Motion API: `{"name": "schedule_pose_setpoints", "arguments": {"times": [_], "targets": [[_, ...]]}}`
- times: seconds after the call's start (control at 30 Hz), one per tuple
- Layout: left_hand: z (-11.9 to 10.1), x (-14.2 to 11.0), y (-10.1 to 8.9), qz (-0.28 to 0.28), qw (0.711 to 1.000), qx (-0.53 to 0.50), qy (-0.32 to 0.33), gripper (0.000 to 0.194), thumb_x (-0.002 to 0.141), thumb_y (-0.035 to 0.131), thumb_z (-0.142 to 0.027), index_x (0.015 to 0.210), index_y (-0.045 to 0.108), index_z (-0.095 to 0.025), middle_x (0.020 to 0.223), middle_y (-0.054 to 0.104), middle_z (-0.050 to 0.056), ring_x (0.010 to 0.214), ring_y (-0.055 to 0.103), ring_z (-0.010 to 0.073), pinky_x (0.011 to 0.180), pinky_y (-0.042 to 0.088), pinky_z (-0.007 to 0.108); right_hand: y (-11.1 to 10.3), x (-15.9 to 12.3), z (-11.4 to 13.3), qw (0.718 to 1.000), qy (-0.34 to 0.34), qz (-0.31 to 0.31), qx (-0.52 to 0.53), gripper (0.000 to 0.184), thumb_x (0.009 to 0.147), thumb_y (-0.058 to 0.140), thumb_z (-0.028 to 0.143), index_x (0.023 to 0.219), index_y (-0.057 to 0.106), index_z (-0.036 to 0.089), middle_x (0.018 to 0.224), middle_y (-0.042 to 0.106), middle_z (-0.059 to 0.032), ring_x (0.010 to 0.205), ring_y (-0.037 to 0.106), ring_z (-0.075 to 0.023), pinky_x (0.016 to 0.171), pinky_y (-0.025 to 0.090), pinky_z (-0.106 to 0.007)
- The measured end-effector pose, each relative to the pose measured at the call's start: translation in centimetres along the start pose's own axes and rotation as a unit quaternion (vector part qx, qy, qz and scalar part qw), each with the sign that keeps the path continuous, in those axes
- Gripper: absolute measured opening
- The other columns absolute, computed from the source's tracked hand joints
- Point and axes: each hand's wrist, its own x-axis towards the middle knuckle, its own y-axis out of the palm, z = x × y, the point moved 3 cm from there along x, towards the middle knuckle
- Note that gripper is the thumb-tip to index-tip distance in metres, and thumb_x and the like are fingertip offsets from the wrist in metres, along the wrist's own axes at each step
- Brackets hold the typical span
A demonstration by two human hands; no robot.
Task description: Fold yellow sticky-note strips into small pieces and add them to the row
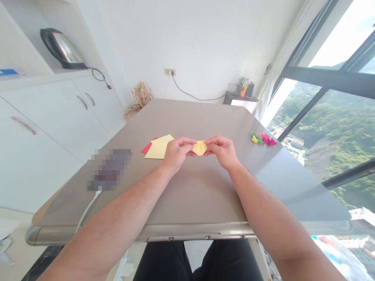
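Observation:
A small piece of folded yellow paper (200,148) is held up between my two hands over the middle of the table. My left hand (177,151) pinches its left end between thumb and fingers. On the opposite end, my right hand (223,150) grips it the same way. The paper comes to a blunt point at the bottom and has a crease down its middle. Just left of my left hand lie flat sheets, a pale yellow sheet (156,149) on top of a red sheet (146,148).
Several small folded paper pieces (266,139) in pink, green and yellow stand at the table's right side, near the window. At left lies a blurred-out device (109,171) with a white cable (88,210). The grey table (199,195) reaches toward the wall.

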Motion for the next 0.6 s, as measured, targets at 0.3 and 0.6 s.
{"name": "schedule_pose_setpoints", "arguments": {"times": [0.3, 0.6], "targets": [[0.18, 0.03, -0.19, 0.045, 0.997, -0.051, -0.046, 0.020, 0.070, 0.080, -0.025, 0.087, 0.075, -0.016, 0.089, 0.075, 0.006, 0.084, 0.071, 0.0195, 0.071, 0.061, 0.033, -0.38, 0.05, -0.12, 1.000, -0.003, 0.023, 0.006, 0.013, 0.072, 0.079, 0.032, 0.078, 0.074, 0.021, 0.072, 0.073, 0.0003, 0.070, 0.071, -0.0170, 0.071, 0.064, -0.036], [-0.03, 0.14, -0.23, 0.054, 0.994, -0.063, -0.066, 0.024, 0.070, 0.081, -0.028, 0.085, 0.068, -0.015, 0.086, 0.072, 0.005, 0.084, 0.071, 0.0191, 0.074, 0.061, 0.034, -0.56, 0.13, -0.17, 0.999, 0.000, 0.026, -0.021, 0.021, 0.070, 0.081, 0.037, 0.077, 0.071, 0.020, 0.073, 0.072, -0.0004, 0.072, 0.071, -0.0183, 0.075, 0.062, -0.039]]}}
